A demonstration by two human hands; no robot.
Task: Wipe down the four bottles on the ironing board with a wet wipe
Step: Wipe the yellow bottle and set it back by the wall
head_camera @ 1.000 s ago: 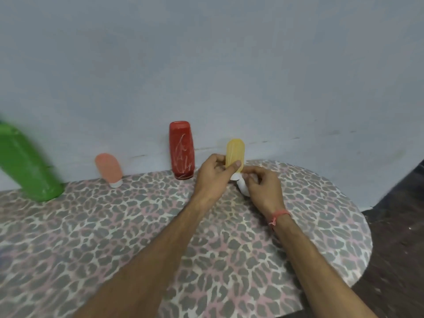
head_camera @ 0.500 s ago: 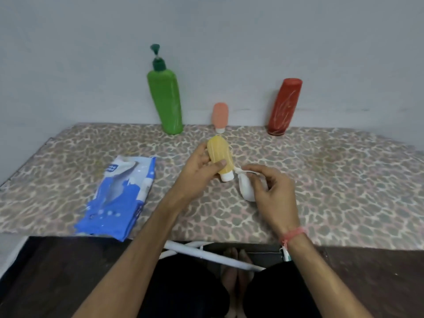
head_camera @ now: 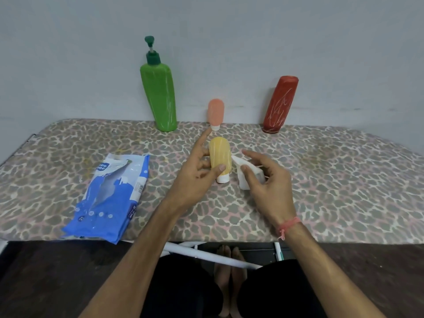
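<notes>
My left hand (head_camera: 197, 173) holds a small yellow bottle (head_camera: 219, 154) cap-down above the ironing board (head_camera: 321, 184), thumb across its front and index finger stretched out. Just to its right, my right hand (head_camera: 266, 180) holds a crumpled white wet wipe (head_camera: 241, 173), which nearly touches the yellow bottle. Against the wall stand a tall green pump bottle (head_camera: 160, 97), a small pink tube (head_camera: 215, 113) on its white cap, and a red bottle (head_camera: 280, 104) leaning left.
A blue wet-wipe pack (head_camera: 110, 196), torn open, lies on the board's left front. The board has a leopard-print cover and sits against a pale wall (head_camera: 229, 31). White frame legs (head_camera: 206, 255) and dark floor show below its near edge.
The view swung from the board's rounded end to its middle. My hands brought the yellow bottle and the wipe towards me, off the wall. My left index finger has straightened and my right fingers have loosened.
</notes>
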